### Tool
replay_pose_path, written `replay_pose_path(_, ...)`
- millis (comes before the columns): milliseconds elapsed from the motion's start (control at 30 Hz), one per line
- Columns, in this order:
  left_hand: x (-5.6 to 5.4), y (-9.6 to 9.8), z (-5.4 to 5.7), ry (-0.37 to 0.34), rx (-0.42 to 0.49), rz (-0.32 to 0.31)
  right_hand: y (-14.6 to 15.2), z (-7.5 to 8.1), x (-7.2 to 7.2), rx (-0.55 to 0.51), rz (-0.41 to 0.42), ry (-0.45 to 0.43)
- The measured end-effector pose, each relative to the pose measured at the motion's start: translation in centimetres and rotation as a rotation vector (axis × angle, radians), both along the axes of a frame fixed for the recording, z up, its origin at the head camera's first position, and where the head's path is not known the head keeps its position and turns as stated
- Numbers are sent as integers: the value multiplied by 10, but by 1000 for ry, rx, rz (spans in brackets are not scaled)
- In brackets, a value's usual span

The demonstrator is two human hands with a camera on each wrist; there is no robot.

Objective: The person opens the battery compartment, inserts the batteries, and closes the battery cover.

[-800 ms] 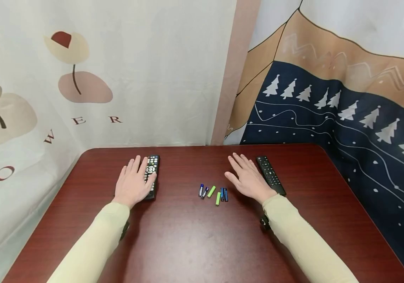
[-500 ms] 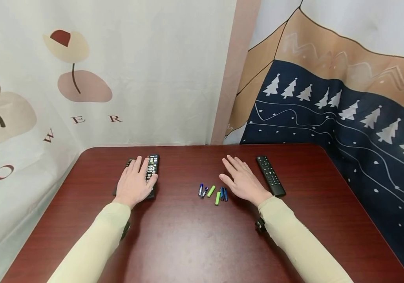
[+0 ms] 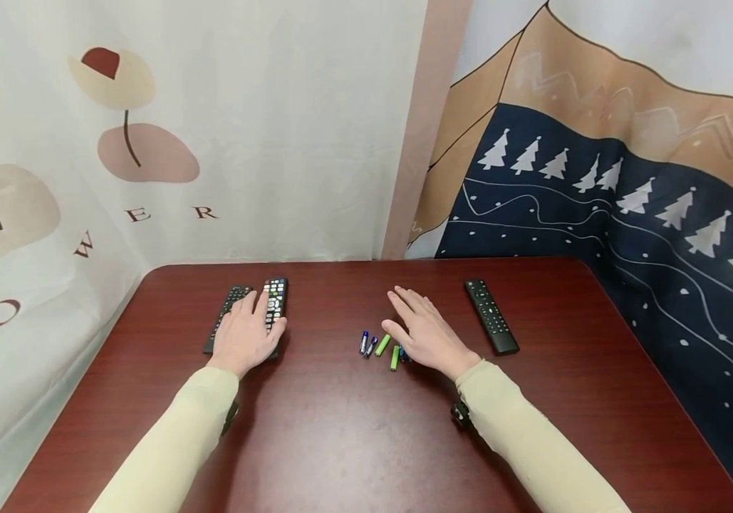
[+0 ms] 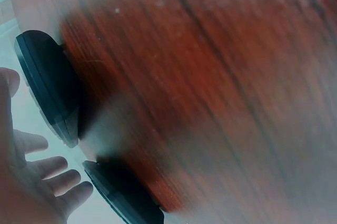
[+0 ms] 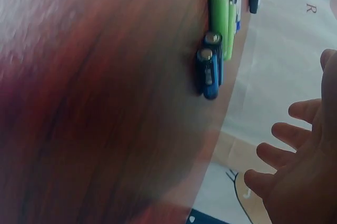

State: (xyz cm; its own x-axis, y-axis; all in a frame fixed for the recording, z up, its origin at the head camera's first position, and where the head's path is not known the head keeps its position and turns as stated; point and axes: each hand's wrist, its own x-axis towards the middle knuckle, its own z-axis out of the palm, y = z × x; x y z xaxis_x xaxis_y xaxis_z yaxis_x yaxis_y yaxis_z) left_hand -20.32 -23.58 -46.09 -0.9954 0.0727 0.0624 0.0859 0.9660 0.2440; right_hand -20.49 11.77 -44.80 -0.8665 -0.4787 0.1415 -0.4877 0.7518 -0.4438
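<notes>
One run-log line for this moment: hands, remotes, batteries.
left hand: holding nothing, above two remotes | right hand: holding nothing, near loose batteries | third remote: on table, untouched

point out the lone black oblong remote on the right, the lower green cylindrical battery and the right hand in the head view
Lone black oblong remote (image 3: 491, 318): head view, on its button face.
Lower green cylindrical battery (image 3: 394, 358): head view, middle of its side.
Right hand (image 3: 427, 333): head view, back of hand.

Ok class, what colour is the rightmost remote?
Black; the remote shows best in the head view.
</notes>
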Motion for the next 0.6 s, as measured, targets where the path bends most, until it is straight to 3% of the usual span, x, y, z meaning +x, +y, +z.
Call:
replay_pose_path(367,-3,9,3,28,-50,-27,-16,-3,3,-17,47,0)
replay_pose_path(600,-5,10,-1,22,-36,-8,-23,-4,5,-28,70,-9)
